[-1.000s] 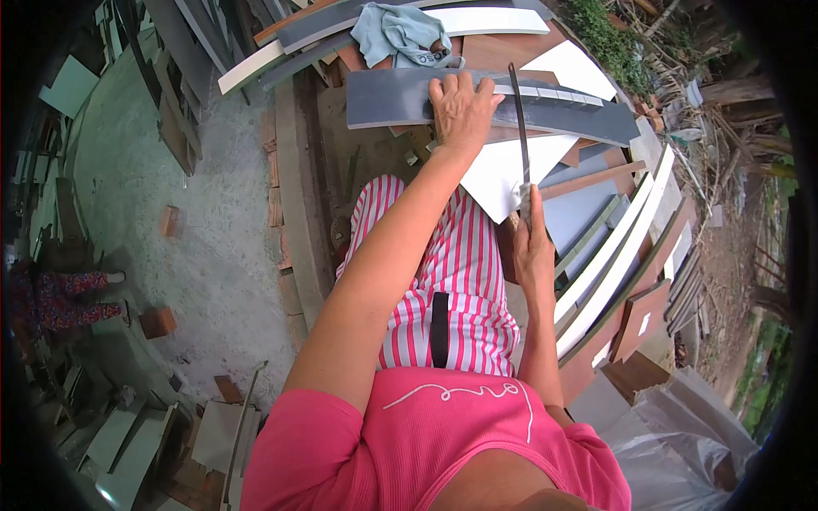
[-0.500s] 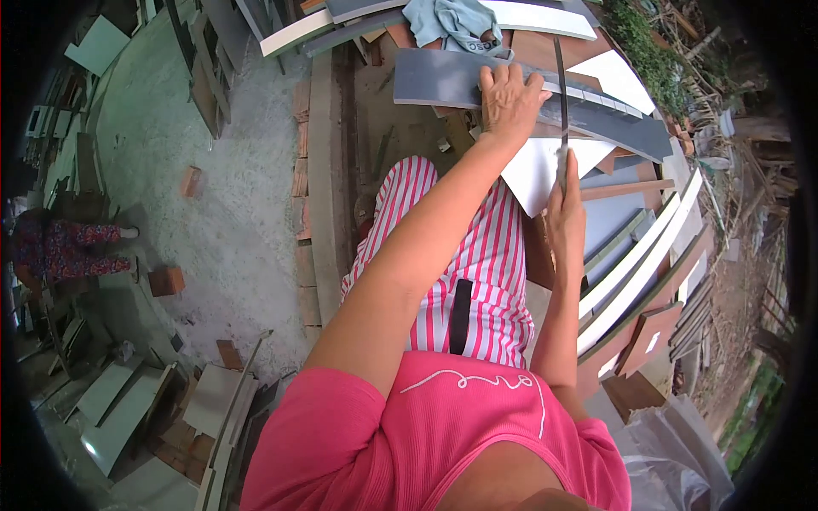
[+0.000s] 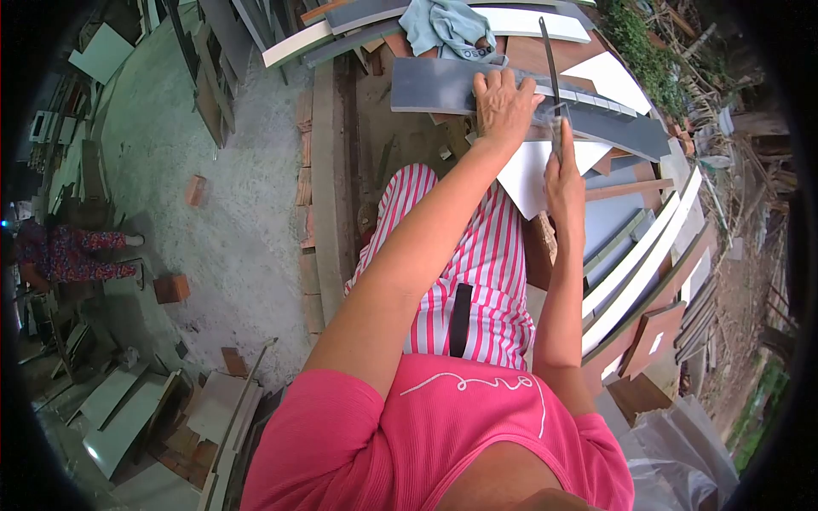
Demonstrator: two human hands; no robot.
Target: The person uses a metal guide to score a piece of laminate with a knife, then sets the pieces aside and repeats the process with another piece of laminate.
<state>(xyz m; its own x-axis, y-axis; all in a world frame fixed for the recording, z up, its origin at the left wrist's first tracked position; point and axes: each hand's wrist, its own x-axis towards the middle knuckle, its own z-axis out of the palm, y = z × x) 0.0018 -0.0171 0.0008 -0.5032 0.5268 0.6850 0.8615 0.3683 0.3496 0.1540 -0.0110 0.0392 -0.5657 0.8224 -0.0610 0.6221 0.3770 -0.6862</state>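
"What could go wrong here?"

"From the left: the grey board (image 3: 430,83) lies across the scrap pile (image 3: 528,54), its left end seemingly unsupported, so I think it could rock. The left hand (image 3: 504,106) presses on it, palm down, fingers bent and a little spread, not wrapped round it. Its thumb points towards the blade (image 3: 549,64), close by; a slip could cut it."

"And the right hand?"

"The right hand (image 3: 562,175) is closed round the handle (image 3: 557,134), forefinger laid along it. If the wrist twists, the blade could veer along the pale strip (image 3: 601,102) on the board."

"What's around, and in the way?"

"Far left, another person (image 3: 85,251), well apart; then a brick (image 3: 171,288). The blue cloth (image 3: 452,34) lies just past the board, near the blade's tip, and might snag. A white panel (image 3: 524,170) pokes out beside the right hand, and stacked boards (image 3: 618,285) crowd the right arm."
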